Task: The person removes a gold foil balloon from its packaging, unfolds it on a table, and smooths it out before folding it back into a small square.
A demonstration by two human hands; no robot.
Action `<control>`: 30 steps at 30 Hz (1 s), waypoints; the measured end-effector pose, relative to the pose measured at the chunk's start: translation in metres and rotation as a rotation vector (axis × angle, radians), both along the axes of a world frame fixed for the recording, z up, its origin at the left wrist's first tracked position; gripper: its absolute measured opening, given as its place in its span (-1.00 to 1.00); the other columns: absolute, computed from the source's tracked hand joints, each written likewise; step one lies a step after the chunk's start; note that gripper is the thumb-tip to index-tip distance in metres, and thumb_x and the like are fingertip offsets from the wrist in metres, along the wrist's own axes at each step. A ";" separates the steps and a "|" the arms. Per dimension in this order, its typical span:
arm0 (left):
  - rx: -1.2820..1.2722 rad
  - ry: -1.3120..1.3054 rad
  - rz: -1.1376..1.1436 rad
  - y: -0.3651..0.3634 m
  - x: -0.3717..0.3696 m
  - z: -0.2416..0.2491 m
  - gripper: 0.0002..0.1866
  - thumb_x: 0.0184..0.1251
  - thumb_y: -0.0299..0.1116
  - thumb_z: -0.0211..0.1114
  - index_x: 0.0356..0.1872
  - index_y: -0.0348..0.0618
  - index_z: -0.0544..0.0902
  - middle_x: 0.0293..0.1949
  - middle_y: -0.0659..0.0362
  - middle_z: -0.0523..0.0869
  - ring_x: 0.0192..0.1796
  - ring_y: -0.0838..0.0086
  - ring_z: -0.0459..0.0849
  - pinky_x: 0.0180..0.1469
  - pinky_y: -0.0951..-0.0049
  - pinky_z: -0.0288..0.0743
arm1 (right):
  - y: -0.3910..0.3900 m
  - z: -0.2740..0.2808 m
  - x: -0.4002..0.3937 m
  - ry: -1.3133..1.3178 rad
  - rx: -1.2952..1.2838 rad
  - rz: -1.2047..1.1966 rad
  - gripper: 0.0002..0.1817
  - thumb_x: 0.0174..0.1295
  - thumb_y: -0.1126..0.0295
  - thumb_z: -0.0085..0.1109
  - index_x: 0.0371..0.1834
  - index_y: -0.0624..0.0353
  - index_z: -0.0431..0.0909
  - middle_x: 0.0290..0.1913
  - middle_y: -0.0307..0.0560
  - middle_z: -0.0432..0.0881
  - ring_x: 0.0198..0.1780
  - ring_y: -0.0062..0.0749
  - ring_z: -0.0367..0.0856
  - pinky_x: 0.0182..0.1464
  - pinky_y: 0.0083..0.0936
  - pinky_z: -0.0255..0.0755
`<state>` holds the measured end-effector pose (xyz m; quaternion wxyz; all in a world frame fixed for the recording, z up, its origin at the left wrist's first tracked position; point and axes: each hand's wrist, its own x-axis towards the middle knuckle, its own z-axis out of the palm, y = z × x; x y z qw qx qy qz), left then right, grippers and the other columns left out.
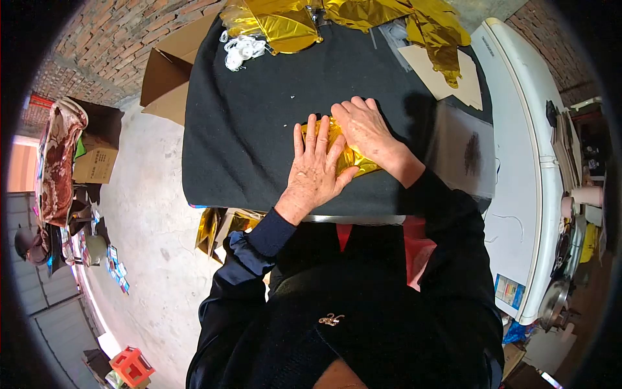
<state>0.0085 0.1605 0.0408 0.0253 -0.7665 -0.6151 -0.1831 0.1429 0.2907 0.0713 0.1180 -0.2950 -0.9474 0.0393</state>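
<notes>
A folded piece of shiny gold foil (353, 159) lies on the black cloth of the table (246, 136), near its front edge. My left hand (315, 168) rests flat on the foil's left side, fingers spread and pointing away from me. On the foil's upper right lies my right hand (366, 129), its fingers slightly bent and spread, with the palm down. Both hands hide part of the foil.
More gold foil (285, 26) lies along the far edge, beside white string (243, 50). Beige card (463, 84) and clear plastic sheets (460, 149) are at the right. A white appliance (518, 175) adjoins the table; a cardboard box (170, 71) stands left.
</notes>
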 end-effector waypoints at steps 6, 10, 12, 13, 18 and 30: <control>-0.001 0.008 0.001 0.001 -0.001 -0.002 -0.14 0.52 0.35 0.07 0.52 -0.20 0.38 0.60 -0.28 0.19 0.69 -0.22 -0.01 0.65 -0.35 -0.24 | 0.003 0.002 -0.002 -0.023 0.010 -0.015 -0.85 0.30 0.40 0.24 -0.11 0.16 0.61 -0.11 -0.08 0.67 0.06 -0.15 0.55 0.13 -0.19 0.32; -0.005 -0.011 0.005 0.001 0.000 -0.003 -0.14 0.51 0.35 0.08 0.51 -0.19 0.39 0.61 -0.30 0.15 0.69 -0.24 -0.04 0.65 -0.34 -0.24 | 0.006 0.003 0.003 0.073 0.017 0.024 -0.87 0.27 0.39 0.26 -0.20 0.15 0.56 -0.16 -0.05 0.63 0.01 -0.11 0.55 0.10 -0.19 0.33; -0.012 -0.008 0.009 0.001 0.000 -0.001 -0.14 0.50 0.35 0.09 0.50 -0.19 0.40 0.62 -0.31 0.13 0.69 -0.26 -0.05 0.65 -0.34 -0.24 | 0.006 0.002 0.003 0.079 -0.043 0.029 -0.87 0.28 0.39 0.25 -0.20 0.16 0.55 -0.17 -0.01 0.64 -0.02 -0.05 0.57 0.08 -0.16 0.36; -0.012 -0.004 0.010 0.001 0.000 0.001 -0.14 0.50 0.35 0.10 0.50 -0.19 0.40 0.62 -0.31 0.12 0.69 -0.26 -0.05 0.65 -0.34 -0.24 | 0.007 0.000 0.003 0.078 -0.082 0.027 -0.87 0.29 0.39 0.25 -0.20 0.17 0.55 -0.19 0.01 0.65 -0.05 -0.01 0.59 0.07 -0.13 0.39; -0.001 -0.010 0.005 0.000 0.000 0.002 -0.15 0.48 0.33 0.14 0.50 -0.19 0.41 0.63 -0.28 0.11 0.69 -0.26 -0.05 0.65 -0.34 -0.23 | 0.019 -0.016 0.001 0.131 -0.166 0.050 -0.87 0.33 0.40 0.20 -0.18 0.21 0.51 -0.25 0.10 0.68 -0.17 0.13 0.64 -0.02 0.02 0.49; -0.020 -0.020 -0.007 0.000 0.000 0.001 -0.17 0.51 0.30 0.12 0.50 -0.21 0.41 0.60 -0.28 0.19 0.70 -0.17 0.01 0.65 -0.34 -0.24 | 0.012 -0.001 -0.004 0.018 -0.110 0.073 -0.78 0.25 0.41 0.29 -0.11 0.15 0.49 -0.16 -0.01 0.70 -0.01 -0.02 0.61 0.12 -0.14 0.43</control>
